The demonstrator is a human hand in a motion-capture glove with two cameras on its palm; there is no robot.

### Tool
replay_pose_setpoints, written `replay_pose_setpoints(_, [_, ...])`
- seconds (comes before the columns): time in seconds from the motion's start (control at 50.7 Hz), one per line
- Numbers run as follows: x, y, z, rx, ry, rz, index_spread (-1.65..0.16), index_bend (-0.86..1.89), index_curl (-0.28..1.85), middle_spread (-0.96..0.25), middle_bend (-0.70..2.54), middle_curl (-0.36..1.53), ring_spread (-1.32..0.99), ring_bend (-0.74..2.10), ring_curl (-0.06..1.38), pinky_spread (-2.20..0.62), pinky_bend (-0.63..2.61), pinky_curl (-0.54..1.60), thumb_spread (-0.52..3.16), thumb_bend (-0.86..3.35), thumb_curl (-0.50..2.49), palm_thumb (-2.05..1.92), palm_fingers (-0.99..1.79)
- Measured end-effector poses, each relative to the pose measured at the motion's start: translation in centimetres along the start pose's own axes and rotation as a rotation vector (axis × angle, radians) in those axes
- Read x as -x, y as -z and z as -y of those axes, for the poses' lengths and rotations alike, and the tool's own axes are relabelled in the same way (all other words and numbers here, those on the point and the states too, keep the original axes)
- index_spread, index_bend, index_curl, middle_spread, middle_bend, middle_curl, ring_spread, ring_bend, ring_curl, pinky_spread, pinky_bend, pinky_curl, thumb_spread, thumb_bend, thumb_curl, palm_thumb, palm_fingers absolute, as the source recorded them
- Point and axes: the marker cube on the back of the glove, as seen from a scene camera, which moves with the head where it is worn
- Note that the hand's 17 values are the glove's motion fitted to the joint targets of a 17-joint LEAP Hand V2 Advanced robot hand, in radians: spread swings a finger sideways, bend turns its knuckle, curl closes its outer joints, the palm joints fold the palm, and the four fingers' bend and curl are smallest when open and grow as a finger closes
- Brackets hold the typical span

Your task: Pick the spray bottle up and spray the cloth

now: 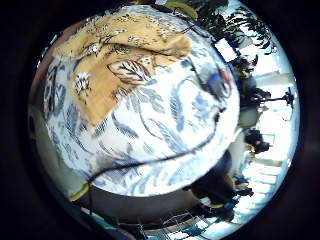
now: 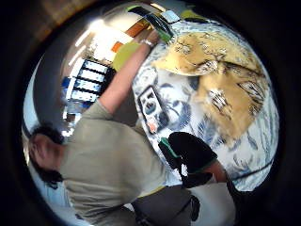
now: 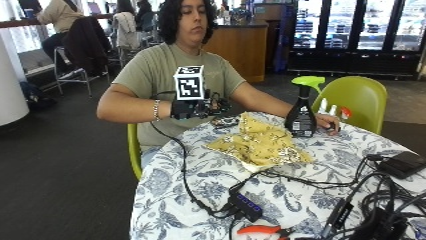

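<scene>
One spray bottle (image 3: 301, 112) stands upright.

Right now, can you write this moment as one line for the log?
gloved right hand: raised above table edge, holding nothing | dark spray bottle with green trigger: upright, bare hand beside it | yellow patterned cloth: crumpled on tablecloth | spraying: not begun

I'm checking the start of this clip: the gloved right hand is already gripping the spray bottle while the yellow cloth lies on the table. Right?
Not quite. In the outside view the gloved right hand is raised over the table's near edge, holding nothing; the bare hand is at the spray bottle. The yellow cloth does lie on the table.
</scene>
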Motion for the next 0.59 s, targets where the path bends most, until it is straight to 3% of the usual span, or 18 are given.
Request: replay_pose_setpoints(0.592, [1.1,0.3,-2.1,0.03,0.012,-0.066,-0.43,0.16,0.28,-0.1,0.19,0.33,-0.16,0.26,0.31,0.14,0.21,0.35,1.04,-0.02,0.35,0.63,0.13])
